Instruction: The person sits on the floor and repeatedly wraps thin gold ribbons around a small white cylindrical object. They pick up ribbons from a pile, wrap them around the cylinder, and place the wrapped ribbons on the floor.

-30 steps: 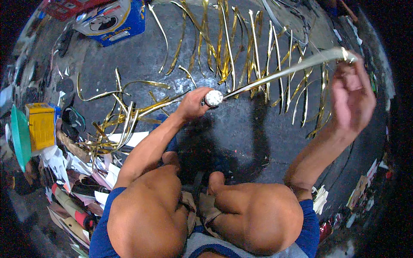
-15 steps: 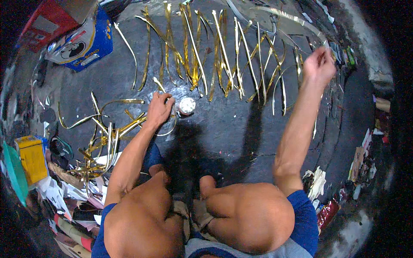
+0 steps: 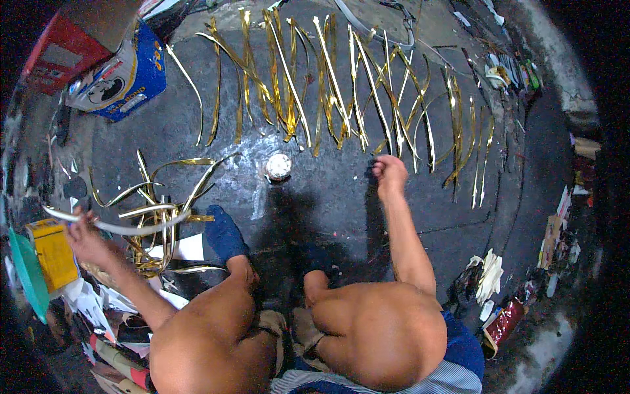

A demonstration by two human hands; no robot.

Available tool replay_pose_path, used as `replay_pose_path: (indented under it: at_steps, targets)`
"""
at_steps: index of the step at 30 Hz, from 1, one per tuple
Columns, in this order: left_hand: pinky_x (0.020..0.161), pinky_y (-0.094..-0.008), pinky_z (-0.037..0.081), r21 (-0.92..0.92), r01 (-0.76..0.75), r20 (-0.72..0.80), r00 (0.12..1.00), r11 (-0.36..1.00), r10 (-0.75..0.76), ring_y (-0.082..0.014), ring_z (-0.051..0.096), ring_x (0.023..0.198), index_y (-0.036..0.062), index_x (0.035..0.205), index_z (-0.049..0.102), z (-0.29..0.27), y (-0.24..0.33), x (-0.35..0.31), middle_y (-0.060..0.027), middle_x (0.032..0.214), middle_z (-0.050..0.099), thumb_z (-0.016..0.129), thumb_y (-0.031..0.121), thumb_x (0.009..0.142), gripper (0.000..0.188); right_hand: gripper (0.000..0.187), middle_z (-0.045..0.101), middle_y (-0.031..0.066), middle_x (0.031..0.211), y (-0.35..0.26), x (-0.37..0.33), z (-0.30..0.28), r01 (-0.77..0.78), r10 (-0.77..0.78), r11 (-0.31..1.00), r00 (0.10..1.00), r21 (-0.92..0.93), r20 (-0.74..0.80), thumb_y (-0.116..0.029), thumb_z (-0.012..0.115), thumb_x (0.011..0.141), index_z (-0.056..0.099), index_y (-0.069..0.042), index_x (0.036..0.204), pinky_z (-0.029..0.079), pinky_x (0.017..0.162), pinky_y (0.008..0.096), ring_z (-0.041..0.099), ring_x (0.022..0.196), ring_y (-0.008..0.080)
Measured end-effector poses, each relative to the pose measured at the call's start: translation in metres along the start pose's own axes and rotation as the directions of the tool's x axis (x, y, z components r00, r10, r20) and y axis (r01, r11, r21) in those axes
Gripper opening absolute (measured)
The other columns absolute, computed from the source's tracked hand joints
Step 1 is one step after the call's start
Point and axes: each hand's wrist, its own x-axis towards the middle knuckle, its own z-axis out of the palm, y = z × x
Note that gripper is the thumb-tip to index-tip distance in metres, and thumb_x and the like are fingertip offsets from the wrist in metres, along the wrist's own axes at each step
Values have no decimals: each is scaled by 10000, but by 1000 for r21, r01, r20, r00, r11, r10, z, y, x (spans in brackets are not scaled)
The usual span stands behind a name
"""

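On the left, my left hand (image 3: 84, 235) is slightly blurred and closed on a shiny strip (image 3: 144, 230), whose pale side shows as it curves to the right. Beside it lies a loose tangle of gold strips (image 3: 164, 213) near my left foot. My right hand (image 3: 391, 176) hangs over the dark floor mat, fingers curled together; anything pinched in them is hidden. Just beyond it, several gold strips (image 3: 272, 72) are spread in a long row across the mat. Between my hands stands a small round container with a white top (image 3: 278, 167).
At the far left are a blue and white box (image 3: 125, 75) and a red box (image 3: 62, 49). A yellow container (image 3: 52, 253) and a green disc-like piece (image 3: 27, 276) stand near my left hand. Paper scraps (image 3: 489, 276) and a dark red packet (image 3: 505, 325) lie at the right.
My left hand has swung left from beside the white-topped container, carrying the strip. My right hand has come from the far right end of the row back to near its middle.
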Motion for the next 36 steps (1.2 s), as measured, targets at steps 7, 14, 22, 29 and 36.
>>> replay_pose_path:
  at_steps: [7, 14, 22, 29, 36]
  targets:
    - [753, -273, 497, 363, -347, 794, 600, 864, -92, -144, 625, 840, -20, 1074, 710, 52, 32, -70, -64, 956, 685, 650, 11, 860, 224, 814, 544, 129, 1215, -2, -118, 116, 779, -227, 478, 555, -405, 800, -143, 846, 666, 483, -117, 1394, 521, 871, 390, 571, 1023, 262]
    - [531, -259, 528, 415, 473, 817, 183, 778, -547, -141, 655, 619, -40, 1175, 681, 131, -38, -172, -55, 778, 651, 613, -67, 814, 369, 605, 679, 91, 985, 25, -124, 155, 679, -309, 640, 656, -360, 689, -217, 880, 716, 585, -58, 1220, 557, 768, 337, 670, 804, 213]
    - [564, -218, 510, 285, 829, 866, -7, 482, -500, -91, 629, 651, -18, 1346, 585, 145, -71, -207, -34, 835, 673, 575, -72, 844, 505, 520, 664, 67, 1021, -13, -151, 157, 486, -339, 857, 784, -174, 520, -117, 857, 787, 533, -13, 1181, 542, 737, 260, 654, 873, 125]
    - [460, -187, 492, 261, 963, 935, -237, 60, -265, -71, 594, 556, 19, 1521, 357, 115, -65, -206, -49, 1002, 683, 569, 28, 865, 689, 680, 713, 141, 1040, -7, -177, 169, 640, -425, 727, 704, -249, 569, -199, 896, 741, 497, 6, 1252, 595, 710, 291, 713, 885, 175]
    - [434, -226, 445, 443, 810, 894, -429, 384, -125, -90, 543, 500, -10, 1428, 479, 120, -29, -189, -97, 984, 701, 650, -29, 753, 697, 556, 661, 24, 893, -12, -124, 123, 540, -307, 618, 835, -572, 457, -246, 894, 731, 591, -25, 1142, 487, 620, 275, 556, 695, 90]
